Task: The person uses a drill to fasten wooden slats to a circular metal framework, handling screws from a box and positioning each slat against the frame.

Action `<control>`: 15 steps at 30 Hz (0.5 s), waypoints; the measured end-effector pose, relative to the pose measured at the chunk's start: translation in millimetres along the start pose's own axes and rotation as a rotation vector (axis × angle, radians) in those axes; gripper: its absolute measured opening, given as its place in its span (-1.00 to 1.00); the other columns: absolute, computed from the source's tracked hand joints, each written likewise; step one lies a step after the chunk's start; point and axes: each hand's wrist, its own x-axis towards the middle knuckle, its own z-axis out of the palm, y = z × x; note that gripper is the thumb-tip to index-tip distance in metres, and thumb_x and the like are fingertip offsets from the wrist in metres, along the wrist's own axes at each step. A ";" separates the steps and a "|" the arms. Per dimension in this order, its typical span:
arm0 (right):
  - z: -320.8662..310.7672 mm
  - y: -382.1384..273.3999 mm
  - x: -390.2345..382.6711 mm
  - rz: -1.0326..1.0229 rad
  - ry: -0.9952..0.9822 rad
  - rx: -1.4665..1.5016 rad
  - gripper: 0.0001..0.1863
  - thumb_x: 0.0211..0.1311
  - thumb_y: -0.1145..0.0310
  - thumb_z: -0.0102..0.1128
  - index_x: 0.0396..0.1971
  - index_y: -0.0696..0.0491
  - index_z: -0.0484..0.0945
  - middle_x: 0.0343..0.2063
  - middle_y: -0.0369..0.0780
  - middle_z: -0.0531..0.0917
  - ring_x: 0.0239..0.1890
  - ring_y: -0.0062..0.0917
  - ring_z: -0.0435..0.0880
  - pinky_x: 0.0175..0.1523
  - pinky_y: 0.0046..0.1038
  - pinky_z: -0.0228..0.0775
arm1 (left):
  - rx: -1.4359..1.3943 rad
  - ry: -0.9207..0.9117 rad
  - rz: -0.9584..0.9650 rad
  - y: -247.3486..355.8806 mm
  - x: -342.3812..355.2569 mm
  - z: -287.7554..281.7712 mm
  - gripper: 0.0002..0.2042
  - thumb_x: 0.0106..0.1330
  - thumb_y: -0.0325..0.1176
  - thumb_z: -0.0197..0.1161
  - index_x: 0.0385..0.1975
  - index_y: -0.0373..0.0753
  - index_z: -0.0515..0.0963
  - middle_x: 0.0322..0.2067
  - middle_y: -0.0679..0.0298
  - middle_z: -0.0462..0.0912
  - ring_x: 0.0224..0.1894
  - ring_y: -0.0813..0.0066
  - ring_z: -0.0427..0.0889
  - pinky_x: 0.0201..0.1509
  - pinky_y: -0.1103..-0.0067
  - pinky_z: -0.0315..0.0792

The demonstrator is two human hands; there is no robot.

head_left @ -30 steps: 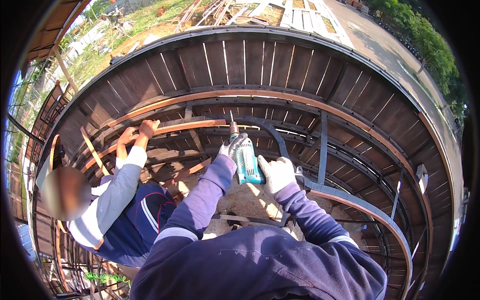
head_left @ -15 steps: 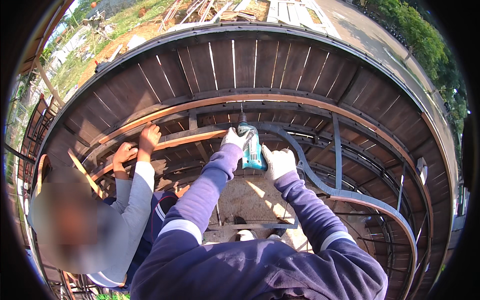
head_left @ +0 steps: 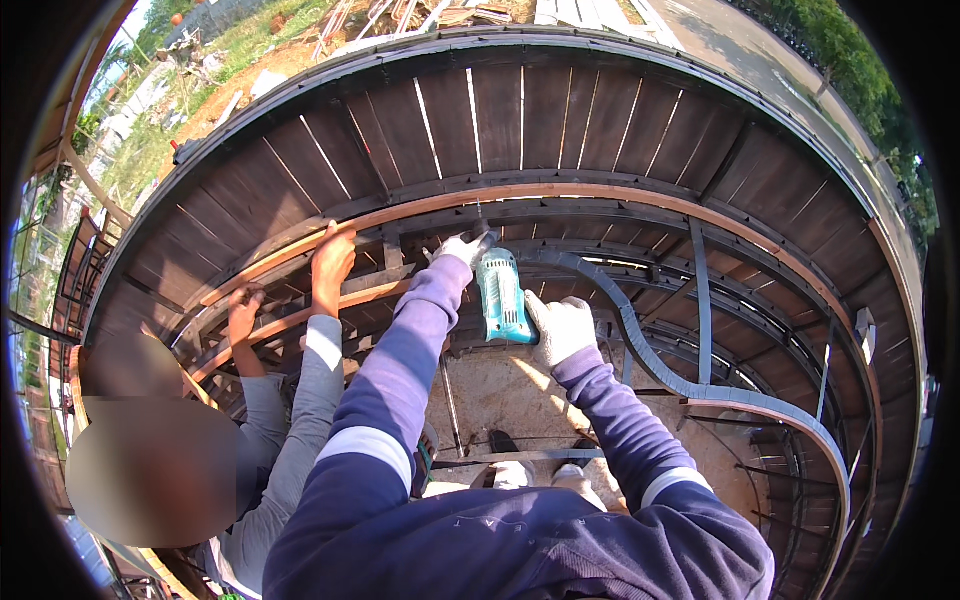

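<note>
Teal drill (head_left: 502, 297) pointing up at curved orange rail (head_left: 560, 193). Right hand (head_left: 560, 326) wrapping its rear, left hand (head_left: 458, 250) clasping its nose. Co-worker's hand (head_left: 332, 262) gripping rail leftward.

The scene is seen from a single fisheye camera worn on the head, aimed steeply down past the person's own arms. The teal drill (head_left: 502, 296) is taken as the landmark and lies close, just above the picture's middle. Beyond the drill, the curved wooden fence (head_left: 520, 115) is bent toward the rim. Left of the drill, a co-worker's hand (head_left: 331, 262) is caught. No second view is given.
</note>
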 end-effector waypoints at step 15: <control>-2.5 -3.0 3.5 0.059 -0.016 0.071 -0.21 -0.13 0.20 0.48 0.25 -0.02 0.52 -0.42 -0.21 0.71 -0.31 -0.28 0.75 0.11 -0.14 0.44 | -0.118 0.007 0.100 -7.9 17.7 11.8 -0.25 0.24 0.45 0.19 0.24 0.02 0.63 0.22 0.23 0.67 0.30 0.11 0.56 0.40 0.36 0.33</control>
